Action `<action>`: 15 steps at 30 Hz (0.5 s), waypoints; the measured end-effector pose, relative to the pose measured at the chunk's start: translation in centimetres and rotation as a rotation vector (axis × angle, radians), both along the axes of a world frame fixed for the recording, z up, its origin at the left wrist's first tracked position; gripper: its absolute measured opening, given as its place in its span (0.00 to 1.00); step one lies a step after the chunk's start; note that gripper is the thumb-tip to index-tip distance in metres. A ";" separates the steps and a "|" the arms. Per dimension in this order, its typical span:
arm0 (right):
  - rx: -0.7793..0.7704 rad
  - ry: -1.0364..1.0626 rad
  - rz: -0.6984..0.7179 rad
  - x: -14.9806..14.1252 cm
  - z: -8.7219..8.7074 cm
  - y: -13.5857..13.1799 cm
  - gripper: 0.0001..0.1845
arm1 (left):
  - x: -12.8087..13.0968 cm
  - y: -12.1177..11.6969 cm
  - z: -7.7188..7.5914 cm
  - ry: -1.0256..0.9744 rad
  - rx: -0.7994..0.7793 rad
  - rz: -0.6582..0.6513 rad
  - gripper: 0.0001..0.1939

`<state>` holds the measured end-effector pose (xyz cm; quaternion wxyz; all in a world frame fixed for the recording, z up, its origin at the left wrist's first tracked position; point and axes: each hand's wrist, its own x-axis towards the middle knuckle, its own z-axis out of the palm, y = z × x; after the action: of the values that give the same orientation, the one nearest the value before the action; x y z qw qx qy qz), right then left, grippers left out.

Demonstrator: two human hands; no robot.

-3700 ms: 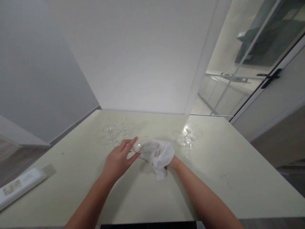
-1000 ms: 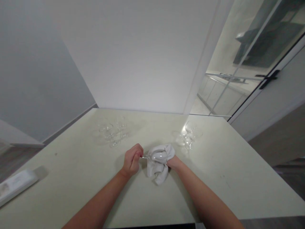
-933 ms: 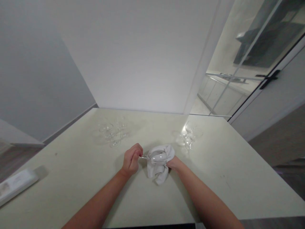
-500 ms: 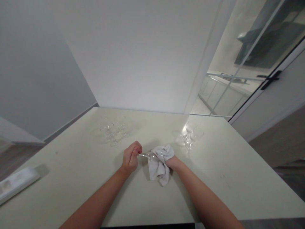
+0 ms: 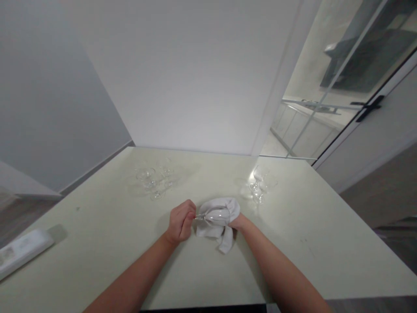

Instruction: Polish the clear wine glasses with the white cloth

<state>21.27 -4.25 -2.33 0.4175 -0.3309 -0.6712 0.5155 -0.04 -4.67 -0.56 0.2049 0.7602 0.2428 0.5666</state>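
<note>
My left hand (image 5: 181,222) is closed in a fist round the stem of a clear wine glass (image 5: 213,215) that lies sideways above the pale tabletop (image 5: 293,243). The glass's bowl rests in a white cloth (image 5: 219,224). My right hand (image 5: 237,222) is mostly hidden under that cloth and grips it round the bowl. A corner of the cloth hangs down toward the table.
Several clear glasses (image 5: 153,180) stand at the table's back left, and a few more glasses (image 5: 260,187) at the back right. A white flat packet (image 5: 22,251) lies by the left edge. A white wall rises behind; a glass door (image 5: 329,82) is to the right.
Earlier my left hand held the bowl with fingers spread; now it is fisted on the stem. Over the last second the cloth has shifted round the bowl and both hands dropped slightly.
</note>
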 end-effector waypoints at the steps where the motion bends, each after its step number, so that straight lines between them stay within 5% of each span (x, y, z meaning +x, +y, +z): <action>1: 0.006 -0.005 -0.002 0.0 0.0 0.1 0.11 | 0.0 -0.1 0.0 0.011 0.031 -0.008 0.19; 7: -0.022 0.000 -0.050 -0.3 0.2 -0.1 0.10 | 0.3 0.3 0.4 -0.038 -0.141 0.049 0.21; 15: -0.318 0.306 0.002 -1.6 2.0 -1.5 0.21 | 1.1 1.3 1.3 -0.270 -0.574 0.144 0.21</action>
<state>19.68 -5.79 -0.30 0.4565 -0.3101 -0.5104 0.6595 1.10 -3.40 0.79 0.4008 0.5703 0.4163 0.5839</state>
